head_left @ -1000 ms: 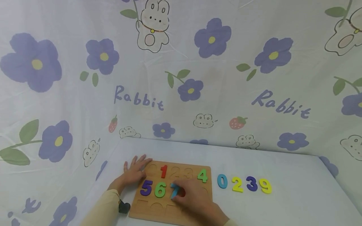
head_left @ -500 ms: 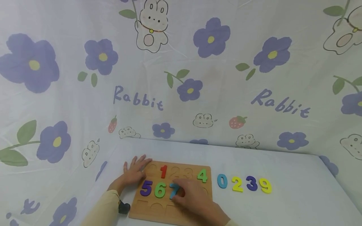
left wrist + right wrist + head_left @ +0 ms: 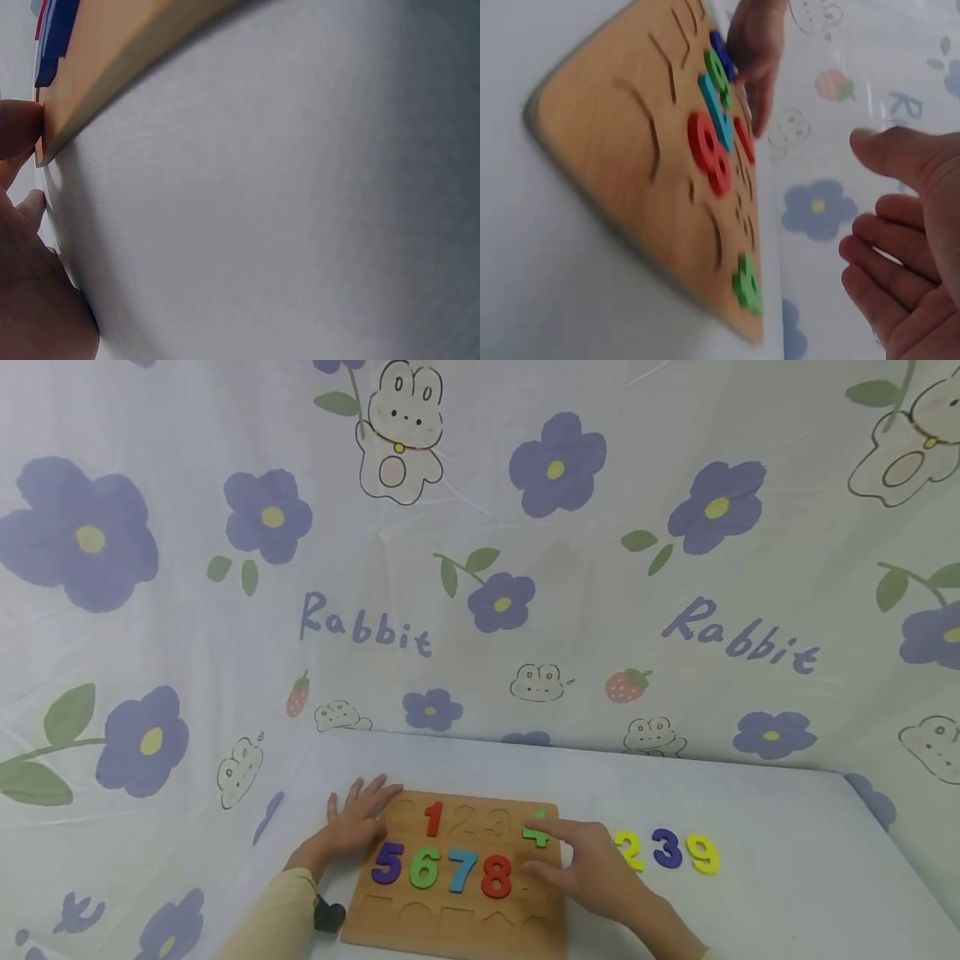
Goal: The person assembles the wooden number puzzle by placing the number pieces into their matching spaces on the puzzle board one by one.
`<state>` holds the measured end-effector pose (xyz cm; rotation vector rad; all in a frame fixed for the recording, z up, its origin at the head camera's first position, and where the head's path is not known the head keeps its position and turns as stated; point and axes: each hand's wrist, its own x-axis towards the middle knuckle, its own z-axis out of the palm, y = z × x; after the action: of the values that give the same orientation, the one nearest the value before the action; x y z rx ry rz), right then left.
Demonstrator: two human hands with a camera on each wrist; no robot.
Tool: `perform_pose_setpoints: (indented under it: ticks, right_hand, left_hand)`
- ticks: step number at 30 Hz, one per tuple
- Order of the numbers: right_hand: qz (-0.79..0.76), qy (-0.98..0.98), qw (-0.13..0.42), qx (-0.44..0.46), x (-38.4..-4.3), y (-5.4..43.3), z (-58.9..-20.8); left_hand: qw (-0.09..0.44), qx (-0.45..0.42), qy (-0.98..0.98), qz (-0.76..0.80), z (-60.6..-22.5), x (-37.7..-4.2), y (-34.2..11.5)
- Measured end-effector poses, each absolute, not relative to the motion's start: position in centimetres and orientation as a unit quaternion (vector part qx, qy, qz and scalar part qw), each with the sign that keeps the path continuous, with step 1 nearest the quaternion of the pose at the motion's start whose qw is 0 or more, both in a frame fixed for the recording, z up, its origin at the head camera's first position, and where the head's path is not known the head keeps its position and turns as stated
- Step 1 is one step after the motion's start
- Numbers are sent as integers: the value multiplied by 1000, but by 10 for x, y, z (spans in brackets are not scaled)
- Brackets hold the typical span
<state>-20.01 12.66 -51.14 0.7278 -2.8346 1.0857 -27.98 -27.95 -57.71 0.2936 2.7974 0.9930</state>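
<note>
A person's right hand (image 3: 592,864) hangs open above the right end of a wooden number board (image 3: 405,935), thumb and forefinger apart, the forefinger crossing in front of the green 4 (image 3: 536,839) in the head view — the right wrist view shows the hand apart from the board; the left hand (image 3: 356,822), spread open, rests at the board's left edge, thumb against the wood; a purple 5 (image 3: 387,862), a green 6 (image 3: 417,867), a light-blue 7 (image 3: 465,867) and a red 8 (image 3: 497,876) sit side by side in the middle row, a red 1 (image 3: 433,820) in the row above, shaped recesses (image 3: 498,920) along the row below; on the white table (image 3: 787,877) to the board's right lie a yellow 2 (image 3: 633,850), a dark-purple 3 (image 3: 671,848) and a yellow 9 (image 3: 708,857) — behind it all, a cloth (image 3: 637,610) printed with rabbits and purple flowers
</note>
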Motion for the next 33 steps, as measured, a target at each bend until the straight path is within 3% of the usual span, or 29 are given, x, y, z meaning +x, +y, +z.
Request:
perform_pose_setpoints:
  ticks: [8,19,26,33]
  right_hand:
    - [359,-911,19,202,-201,202,-503]
    - [334,-935,-16,118,-204,301,-496]
    - [272,-956,-11,108,-204,340,-502]
    - [272,-958,-41,88,-210,360,-515]
  left_hand:
    - [92,90,940,316,-575,-280,-279]
    - [97,82,942,311,-573,-279,-278]
    - [101,80,944,303,-572,-280,-278]
    - [99,81,944,304,-573,-280,-278]
